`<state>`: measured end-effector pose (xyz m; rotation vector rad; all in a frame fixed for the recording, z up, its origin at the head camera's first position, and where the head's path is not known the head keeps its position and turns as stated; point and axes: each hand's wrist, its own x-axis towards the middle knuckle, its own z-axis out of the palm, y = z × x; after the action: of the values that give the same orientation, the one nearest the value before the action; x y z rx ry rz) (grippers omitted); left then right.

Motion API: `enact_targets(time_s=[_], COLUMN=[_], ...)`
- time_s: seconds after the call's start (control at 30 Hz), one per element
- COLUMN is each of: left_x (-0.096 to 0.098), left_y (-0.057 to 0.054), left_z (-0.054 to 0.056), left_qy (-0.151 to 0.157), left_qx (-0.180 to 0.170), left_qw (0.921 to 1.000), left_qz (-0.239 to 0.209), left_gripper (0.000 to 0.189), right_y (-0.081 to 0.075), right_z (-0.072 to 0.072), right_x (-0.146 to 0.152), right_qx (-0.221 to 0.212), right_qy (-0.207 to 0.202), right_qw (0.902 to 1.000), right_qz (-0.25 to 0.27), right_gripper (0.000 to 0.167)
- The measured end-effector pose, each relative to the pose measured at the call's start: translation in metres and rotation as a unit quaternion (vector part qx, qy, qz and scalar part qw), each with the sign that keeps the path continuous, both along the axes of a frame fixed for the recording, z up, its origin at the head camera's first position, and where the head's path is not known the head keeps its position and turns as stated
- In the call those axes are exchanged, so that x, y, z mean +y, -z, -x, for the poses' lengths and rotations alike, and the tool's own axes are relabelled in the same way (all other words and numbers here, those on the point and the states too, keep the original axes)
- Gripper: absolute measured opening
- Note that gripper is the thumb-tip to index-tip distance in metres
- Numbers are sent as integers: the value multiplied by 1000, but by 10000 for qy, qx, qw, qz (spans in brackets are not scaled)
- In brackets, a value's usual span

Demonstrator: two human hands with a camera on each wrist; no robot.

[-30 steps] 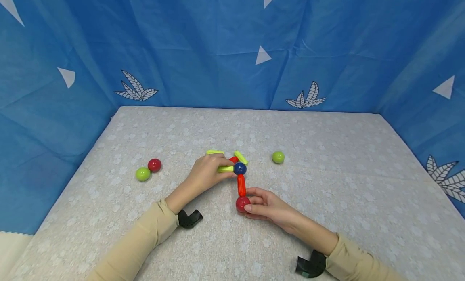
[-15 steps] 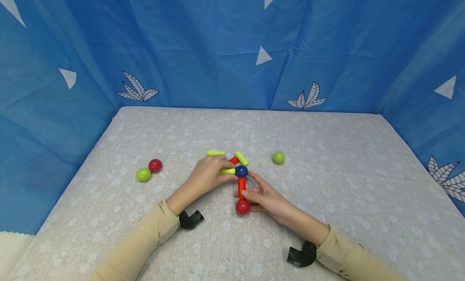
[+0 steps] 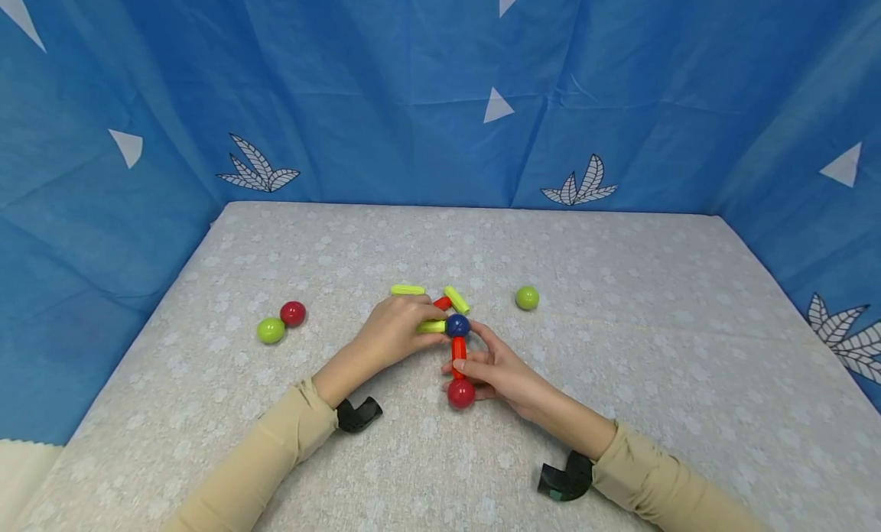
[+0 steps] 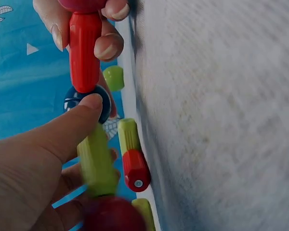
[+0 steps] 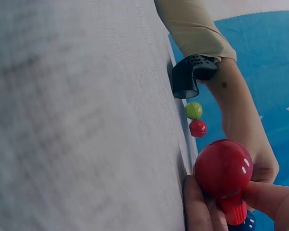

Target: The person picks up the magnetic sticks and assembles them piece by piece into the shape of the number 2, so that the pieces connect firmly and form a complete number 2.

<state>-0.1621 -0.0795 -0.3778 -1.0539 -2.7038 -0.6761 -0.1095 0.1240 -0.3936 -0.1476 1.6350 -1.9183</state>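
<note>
In the head view a joined piece lies between the hands: a blue ball (image 3: 457,325) with a ribbed red rod (image 3: 459,348) running toward the near side to a red ball (image 3: 461,394). A lime rod (image 3: 432,327) extends left from the blue ball, partly hidden by the left hand. The left wrist view shows another red ball (image 4: 113,215) at that rod's other end. My left hand (image 3: 398,324) grips the lime rod and blue ball, thumb on the ball. With thumb and fingers, my right hand (image 3: 505,375) pinches the red rod; one finger touches the blue ball.
Just beyond the hands lie two lime rods (image 3: 407,290) and a red rod (image 3: 443,303). A lime ball (image 3: 527,298) sits farther right. At left, a red ball (image 3: 293,313) rests beside another lime ball (image 3: 271,330). Blue cloth (image 3: 413,96) hangs behind the table.
My right hand has shifted from the near red ball up to the red rod, with a finger reaching the blue ball. The joined piece has moved slightly nearer; the left hand still holds it.
</note>
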Motion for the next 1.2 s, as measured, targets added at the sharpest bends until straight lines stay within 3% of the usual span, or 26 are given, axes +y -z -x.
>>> enact_targets(time_s=[0.3, 0.47, 0.7, 0.83, 0.97, 1.2], left_x=[-1, -7, -31, -50, -73, -120], left_y=[-4, -8, -26, -32, -34, -32], left_z=[0, 2, 4, 5, 3, -2], left_qy=[72, 19, -513, -756, -1072, -1781], left_qx=[-76, -26, 799, 1059, 888, 156], left_qw=[9999, 9999, 9954, 9914, 9902, 9823], left_qz=[79, -144, 84, 163, -100, -567], left_gripper=[27, 26, 23, 23, 21, 21], right_y=[1, 2, 2, 2, 2, 2], right_z=[0, 0, 0, 0, 0, 0], right_x=[0, 0, 0, 0, 0, 0], right_qx=[-64, -124, -201, -242, -288, -249], right_qy=[-29, -1, 46, 76, 82, 53], right_qw=[9999, 9998, 9998, 9996, 9995, 9996], right_qz=[114, 128, -33, -118, -132, -149], right_gripper=[72, 74, 76, 76, 77, 77])
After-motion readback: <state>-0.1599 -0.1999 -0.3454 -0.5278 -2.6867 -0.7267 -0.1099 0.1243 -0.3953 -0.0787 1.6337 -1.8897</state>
